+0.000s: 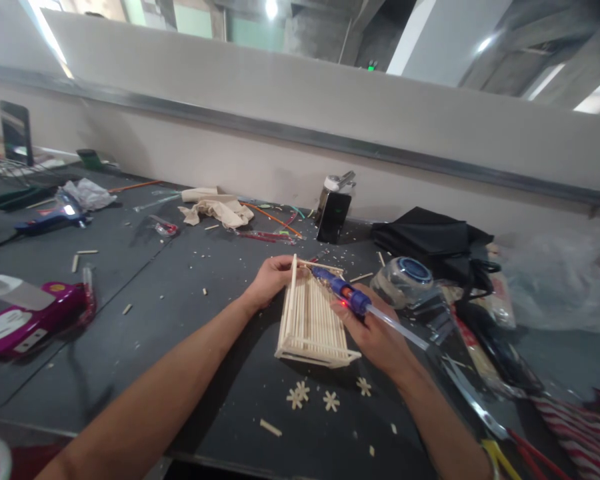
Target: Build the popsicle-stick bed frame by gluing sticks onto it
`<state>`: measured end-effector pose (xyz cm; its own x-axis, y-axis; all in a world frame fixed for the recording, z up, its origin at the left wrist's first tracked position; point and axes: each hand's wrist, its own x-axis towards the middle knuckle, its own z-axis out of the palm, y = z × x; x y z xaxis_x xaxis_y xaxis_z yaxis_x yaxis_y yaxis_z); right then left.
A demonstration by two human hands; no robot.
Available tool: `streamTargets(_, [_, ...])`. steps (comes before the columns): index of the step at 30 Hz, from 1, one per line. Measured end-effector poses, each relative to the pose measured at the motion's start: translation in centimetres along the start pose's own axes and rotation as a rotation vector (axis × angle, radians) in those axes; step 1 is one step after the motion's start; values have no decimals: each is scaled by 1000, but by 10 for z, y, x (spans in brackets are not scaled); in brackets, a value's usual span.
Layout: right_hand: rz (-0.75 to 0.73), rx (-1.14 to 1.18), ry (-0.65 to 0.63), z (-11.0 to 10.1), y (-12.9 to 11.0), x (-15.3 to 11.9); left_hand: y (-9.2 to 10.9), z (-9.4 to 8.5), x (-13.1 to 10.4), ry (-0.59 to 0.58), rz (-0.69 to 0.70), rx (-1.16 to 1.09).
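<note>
Your left hand [276, 280] grasps the far left corner of a frame built of pale wooden sticks [316, 313], which sits on the dark counter [190, 373] right in front of you. Your right hand [375, 330] is wrapped around a blue glue gun [341, 287] with a small red light glowing on it. You have its nozzle pointed to the far left, over the far end of the frame, but whether the tip touches the wood you cannot tell. A clear glue stick [399, 327] juts from the back of the gun, past your right hand.

On the near side of the frame you have small star-shaped wooden pieces [331, 401], two of them touching or overlapping, the others apart. A loose bit of stick [271, 427] lies nearer to you than the stars.

Just beside your right hand, on its far side, is a clear container with a blue top [411, 273], and behind that lies a black bag [430, 237]. Scissors [475, 400] lie to the right of your right forearm. Beyond the frame, a phone [333, 217] leans upright, with a crumpled beige cloth [217, 210] to its left. Farther left you have a second glue gun [55, 217] near some crumpled plastic [87, 194], and closer to you a purple power strip [40, 320].
</note>
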<state>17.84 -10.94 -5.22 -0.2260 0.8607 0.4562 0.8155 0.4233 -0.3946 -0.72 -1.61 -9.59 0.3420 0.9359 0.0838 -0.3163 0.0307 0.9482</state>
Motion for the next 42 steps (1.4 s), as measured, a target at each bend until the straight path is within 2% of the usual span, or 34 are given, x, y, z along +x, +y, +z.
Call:
streamTargets(19, [-21, -52, 27, 5, 7, -2, 0, -1, 1, 19, 1, -12])
streamTargets(31, [8, -37, 1, 5, 8, -1, 0, -1, 0, 17, -5, -21])
streamTargets(42, [37, -50, 36, 4, 16, -6, -4, -2, 2, 14, -4, -27])
